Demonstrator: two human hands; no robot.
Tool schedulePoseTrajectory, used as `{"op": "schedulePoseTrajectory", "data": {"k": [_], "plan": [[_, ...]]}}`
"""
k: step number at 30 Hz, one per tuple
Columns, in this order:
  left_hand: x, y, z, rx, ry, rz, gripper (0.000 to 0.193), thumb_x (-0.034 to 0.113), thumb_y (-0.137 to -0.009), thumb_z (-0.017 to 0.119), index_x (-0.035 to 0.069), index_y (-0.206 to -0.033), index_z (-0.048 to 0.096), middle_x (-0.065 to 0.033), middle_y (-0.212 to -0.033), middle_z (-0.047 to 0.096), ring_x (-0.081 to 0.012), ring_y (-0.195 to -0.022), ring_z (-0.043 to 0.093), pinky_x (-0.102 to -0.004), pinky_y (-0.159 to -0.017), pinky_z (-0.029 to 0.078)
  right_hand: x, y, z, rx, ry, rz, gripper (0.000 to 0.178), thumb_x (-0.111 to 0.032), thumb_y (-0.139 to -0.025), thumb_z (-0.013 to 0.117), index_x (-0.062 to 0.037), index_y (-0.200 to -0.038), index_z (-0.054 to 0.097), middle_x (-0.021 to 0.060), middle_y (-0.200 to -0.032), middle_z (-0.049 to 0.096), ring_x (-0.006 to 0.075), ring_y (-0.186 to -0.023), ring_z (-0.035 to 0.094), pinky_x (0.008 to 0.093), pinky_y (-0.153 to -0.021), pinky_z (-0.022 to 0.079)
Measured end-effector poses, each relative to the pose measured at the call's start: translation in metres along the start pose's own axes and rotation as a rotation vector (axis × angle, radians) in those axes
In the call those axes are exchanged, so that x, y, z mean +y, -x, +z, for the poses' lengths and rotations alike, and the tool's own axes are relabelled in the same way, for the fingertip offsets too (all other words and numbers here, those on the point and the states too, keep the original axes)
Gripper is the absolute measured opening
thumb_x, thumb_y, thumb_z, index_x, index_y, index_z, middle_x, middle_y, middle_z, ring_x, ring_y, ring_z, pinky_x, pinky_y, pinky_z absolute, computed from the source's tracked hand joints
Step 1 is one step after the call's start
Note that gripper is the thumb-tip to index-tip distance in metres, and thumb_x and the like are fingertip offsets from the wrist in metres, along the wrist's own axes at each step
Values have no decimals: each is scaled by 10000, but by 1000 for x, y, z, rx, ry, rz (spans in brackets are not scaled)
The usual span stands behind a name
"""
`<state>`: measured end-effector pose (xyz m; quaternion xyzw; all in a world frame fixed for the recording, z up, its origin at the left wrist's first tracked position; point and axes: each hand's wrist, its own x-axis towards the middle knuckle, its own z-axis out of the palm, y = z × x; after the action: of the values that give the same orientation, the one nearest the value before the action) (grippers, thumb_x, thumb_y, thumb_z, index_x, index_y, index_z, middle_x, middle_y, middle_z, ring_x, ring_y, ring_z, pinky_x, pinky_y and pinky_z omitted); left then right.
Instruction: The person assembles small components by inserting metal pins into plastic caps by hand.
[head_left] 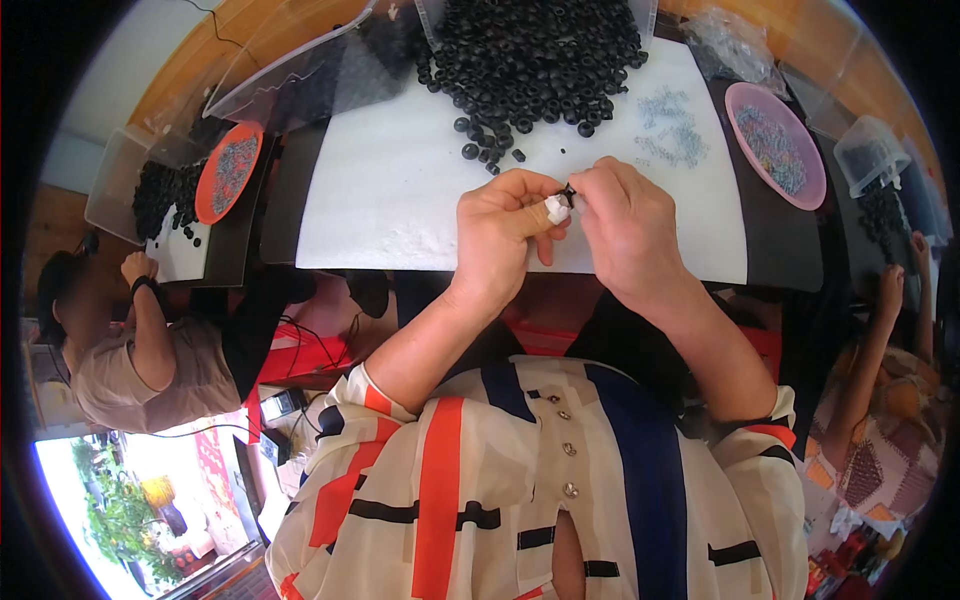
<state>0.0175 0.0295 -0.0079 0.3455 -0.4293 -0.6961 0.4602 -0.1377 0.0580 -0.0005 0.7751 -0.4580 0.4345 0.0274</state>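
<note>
Above the near edge of the white sheet, my two hands meet fingertip to fingertip. My left hand [500,235] pinches a small black part [569,193] between thumb and fingers, and a white wrap [557,208] covers the thumb tip. Against the right side of that part, my right hand [632,225] is closed in a pinch; its fingers hide whatever else is in it. A heap of small round black parts [540,70] with holes spills toward me from a clear bin. Right of the heap lie small clear or silvery pieces [672,130], too small to name.
The white sheet [400,220] covers a dark table. A pink bowl [822,190] of small pieces stands right, an orange bowl [207,200] left. A clear plastic bin [300,75] lies at the back left. People work on both sides, one in a brown shirt [150,370].
</note>
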Motion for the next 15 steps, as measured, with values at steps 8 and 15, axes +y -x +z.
{"op": "schedulePoseTrajectory", "data": {"k": [8, 15], "plan": [[-4, -5, 0, 21, 74, 44, 158, -51, -859, 642, -97, -1010, 648, -123, -864, 679, -169, -717, 631, -296, -649, 518, -4, 7, 23, 129, -23, 84, 249, -53, -704, 683, -55, -862, 490, 118, -770, 535, 322, -669, 561, 426, -568, 442], [14, -5, 5, -124, -83, -90, 172, -4, -888, 617, -111, -1017, 656, -133, -846, 683, -172, -599, 614, -279, -557, 494, 11, -4, 7, 86, 98, 4, 282, -51, -662, 697, -76, -800, 452, 89, -679, 533, 301, -597, 576, 403, -528, 447]]}}
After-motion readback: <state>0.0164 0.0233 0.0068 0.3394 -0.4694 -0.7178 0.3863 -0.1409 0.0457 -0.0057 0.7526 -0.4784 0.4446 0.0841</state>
